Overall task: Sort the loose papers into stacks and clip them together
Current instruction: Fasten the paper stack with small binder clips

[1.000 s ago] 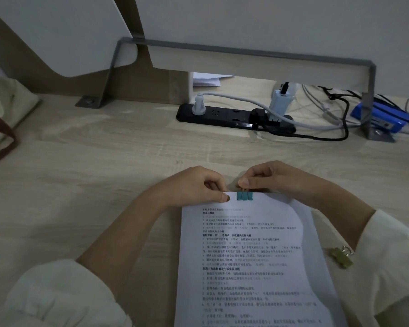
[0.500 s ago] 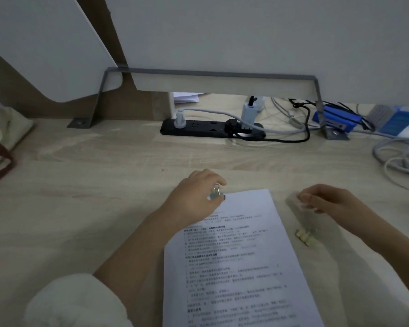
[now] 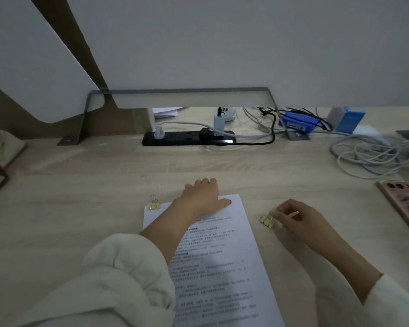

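Pinching a small yellow metal binder clip (image 3: 266, 220) that lies on the pale wooden desk (image 3: 80, 220), the right hand (image 3: 293, 217) sits just right of the white printed paper stack (image 3: 222, 267); blur makes the clip hard to read. The left hand (image 3: 202, 197) lies palm-down on the stack's top edge with its thumb stretched along the sheet. Its fingertips bend out of sight, so its grip cannot be told. A second yellow binder clip (image 3: 153, 205) bites the stack's top-left corner, and the frame cuts off the stack's lower end.
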{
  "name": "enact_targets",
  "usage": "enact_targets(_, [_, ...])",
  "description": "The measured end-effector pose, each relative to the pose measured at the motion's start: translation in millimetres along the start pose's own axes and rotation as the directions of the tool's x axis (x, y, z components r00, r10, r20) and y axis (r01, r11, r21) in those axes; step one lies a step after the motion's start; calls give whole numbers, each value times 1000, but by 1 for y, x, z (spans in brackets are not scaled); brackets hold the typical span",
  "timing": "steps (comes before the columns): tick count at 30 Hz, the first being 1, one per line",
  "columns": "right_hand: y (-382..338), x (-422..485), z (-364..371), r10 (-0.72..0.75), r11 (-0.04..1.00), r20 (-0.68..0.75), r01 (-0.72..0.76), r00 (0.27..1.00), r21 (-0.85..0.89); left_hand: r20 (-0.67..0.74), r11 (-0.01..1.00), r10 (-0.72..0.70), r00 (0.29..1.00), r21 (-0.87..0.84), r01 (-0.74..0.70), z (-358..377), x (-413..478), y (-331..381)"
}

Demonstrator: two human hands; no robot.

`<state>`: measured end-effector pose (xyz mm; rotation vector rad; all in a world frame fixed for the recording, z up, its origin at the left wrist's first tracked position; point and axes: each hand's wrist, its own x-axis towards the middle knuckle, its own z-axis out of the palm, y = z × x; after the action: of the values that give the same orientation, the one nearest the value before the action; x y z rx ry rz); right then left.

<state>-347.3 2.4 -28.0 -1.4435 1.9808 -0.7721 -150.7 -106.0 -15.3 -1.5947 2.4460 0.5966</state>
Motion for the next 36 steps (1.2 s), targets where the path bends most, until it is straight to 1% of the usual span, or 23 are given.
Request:
enact_targets(2, [-2,2,1,17,1000,2,-17,1000,-1,28,999,-5,1000,-49,7,1,-1,2])
enact_targets(5, [-1,3,4,5,1000,12,-5,1000,-8,44,998,14,999,-56,-12,1,-4,4])
enact_targets(7, [-1,3,4,-5,1000,25,5,1000,17,41,993,40,998,-115,-35,1,-6,3])
enact_targets(9, [-4,4,3,-8,996,34,5,999,93,11,979,66,998,-195,-62,2,-8,0])
enact_targets(12, [-16,7,2,-15,957,35,4,999,291,-22,943,98,995,-317,-100,5,-11,-5])
enact_targets(14, [-27,10,2,-40,935,33,26,999,354,-34,918,120,992,-378,-124,6,-14,-8])
enact_targets(16, [-37,14,5,-87,939,57,63,995,338,-36,896,133,990,-423,-136,6,-17,-9])
enact_targets(21, [-54,22,19,-168,956,154,122,974,267,34,815,178,983,-565,-128,3,-21,-11])
enact_targets(23, [-57,25,23,-177,943,184,113,967,312,5,801,195,981,-578,-156,4,-20,-12])
enact_targets(25, [-59,28,24,-137,929,226,46,964,366,-36,799,193,981,-574,-178,5,-21,-14])
enact_targets(28, [-60,31,22,-75,935,298,-37,952,353,-64,801,199,978,-565,-200,7,-22,-17])
enact_targets(31, [-61,32,22,-63,939,325,-55,944,340,-70,786,210,975,-581,-211,7,-24,-18])
enact_targets(36, [-62,35,25,-77,930,323,-49,943,363,-69,782,205,976,-588,-206,6,-24,-18])
